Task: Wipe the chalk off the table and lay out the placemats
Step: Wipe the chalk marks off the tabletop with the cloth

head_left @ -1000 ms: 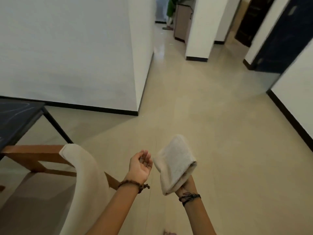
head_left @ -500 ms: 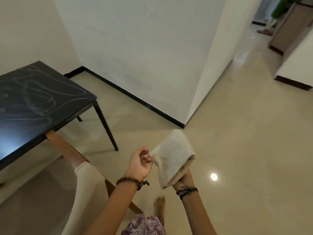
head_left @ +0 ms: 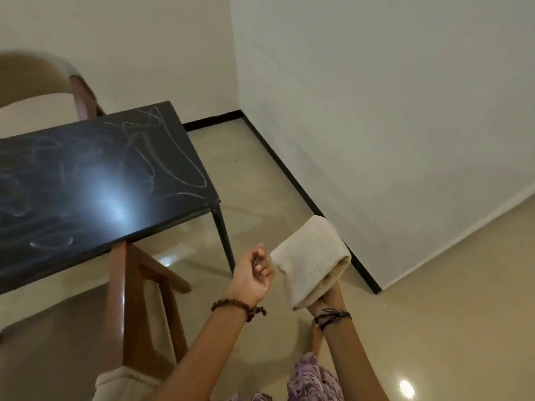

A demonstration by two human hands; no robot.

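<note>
Head view, the only one. Step in hand, as I read it: bring the cloth to the bench and start wiping; no chalk looks wiped off yet, and no placemats in frame.

Right hand (head_left: pixel 325 299), lower centre-right, grips a folded beige terry cloth (head_left: pixel 311 257) from below; its fingers are hidden under the cloth, so grip detail unknown, but it is holding it. Left hand (head_left: pixel 253 274) sits just beside the cloth's left edge, fingers (head_left: pixel 257 256) loosely curled, holding nothing. Can't tell whether they touch the cloth.

To do it well:
- Keep the cloth folded flat, broad face down, for full contact.
- Start at the near right corner, closest to the hands, and work toward the left of frame in overlapping strokes.
- Turn to a clean face once it loads with dust, else it will likely smear.
- Wooden chair (head_left: pixel 136 299) is tucked under the near edge, between the person and the bench; reach over it or shift it.

Task's thing: black rectangular glossy-topped bench (head_left: pixel 86 180), left half of frame, thin black metal legs. White chalk scribbles (head_left: pixel 162 157), loops and curls, are densest toward its right end, fainter and hazier toward the left. Bright light glare mid-top may hide marks there. Second chair back (head_left: pixel 34 79) in the upper left, behind the bench.
</note>
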